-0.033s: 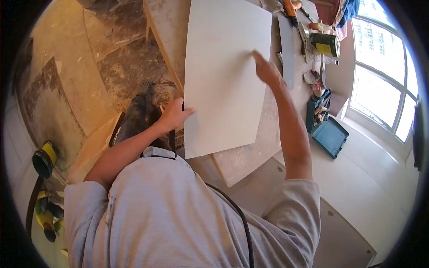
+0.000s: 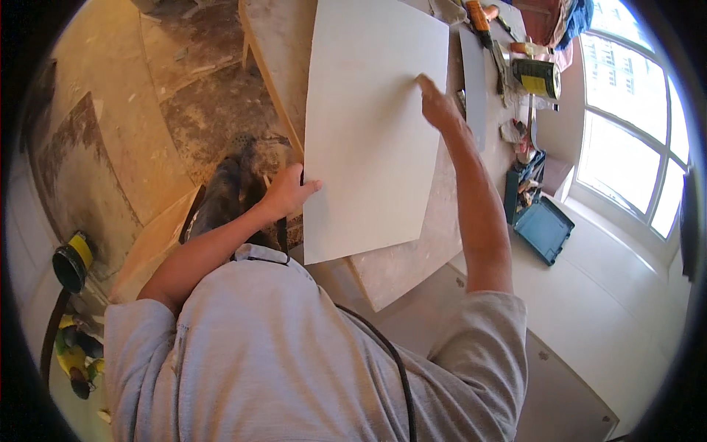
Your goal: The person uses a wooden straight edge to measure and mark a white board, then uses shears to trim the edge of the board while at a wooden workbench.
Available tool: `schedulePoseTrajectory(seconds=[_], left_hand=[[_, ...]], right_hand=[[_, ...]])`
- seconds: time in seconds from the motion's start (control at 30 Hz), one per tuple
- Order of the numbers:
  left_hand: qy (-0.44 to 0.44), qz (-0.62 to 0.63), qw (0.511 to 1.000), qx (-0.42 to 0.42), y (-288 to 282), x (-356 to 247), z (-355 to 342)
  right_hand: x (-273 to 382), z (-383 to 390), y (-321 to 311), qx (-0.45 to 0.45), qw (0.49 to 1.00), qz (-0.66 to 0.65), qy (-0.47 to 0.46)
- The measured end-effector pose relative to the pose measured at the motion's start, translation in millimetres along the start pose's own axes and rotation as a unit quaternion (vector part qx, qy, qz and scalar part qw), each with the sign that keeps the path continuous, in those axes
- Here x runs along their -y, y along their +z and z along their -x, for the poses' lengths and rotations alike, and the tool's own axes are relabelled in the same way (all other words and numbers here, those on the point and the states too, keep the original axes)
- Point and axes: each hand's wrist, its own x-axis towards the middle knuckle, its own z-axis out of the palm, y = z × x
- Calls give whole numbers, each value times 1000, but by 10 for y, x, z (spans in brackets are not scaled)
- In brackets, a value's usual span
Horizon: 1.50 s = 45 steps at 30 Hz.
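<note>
A large white rectangular board lies on a dusty worktable, reaching past its left edge. My left hand is closed on the board's left edge, thumb on the face. My right hand is over the board's upper right part, forefinger extended at or just above the surface, with nothing visible in it; whether the fingertip touches is unclear. Just right of it lies a long grey strip.
An orange-handled tool, a green-yellow tin and scattered items line the table's right side. An open teal toolbox sits near the window. At left are a dark-and-yellow container and a yellow-black object by the stained floor.
My right hand has moved slightly up and forward over the board. My left hand stays on the edge.
</note>
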Motion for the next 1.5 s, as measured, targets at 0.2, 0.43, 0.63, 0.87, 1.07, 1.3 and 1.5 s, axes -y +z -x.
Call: schedulePoseTrajectory(seconds=[0.2, 0.43, 0.63, 0.87, 1.07, 1.3, 1.5], left_hand=[[-15, -55, 998, 25, -18, -11, 53], [28, -59, 998, -2, -20, -48, 62], [8, -62, 998, 9, -45, 10, 20], [-22, -66, 997, 35, -64, 53, -17], [-6, -87, 996, -1, -19, 23, 64], [-60, 85, 994, 23, -70, 44, 115], [2, -6, 1000, -2, -59, 100, 22]], right_hand=[[37, 220, 400, -69, 997, -26, 4], [1088, 3081, 948, 139, 986, -57, 74], [1082, 2306, 764, 85, 995, -51, 26], [919, -492, 117, -30, 999, -30, -20], [1171, 136, 307, -19, 999, -33, 13], [1818, 3101, 980, 157, 981, -93, 68], [1713, 2237, 762, 54, 997, -48, 13]])
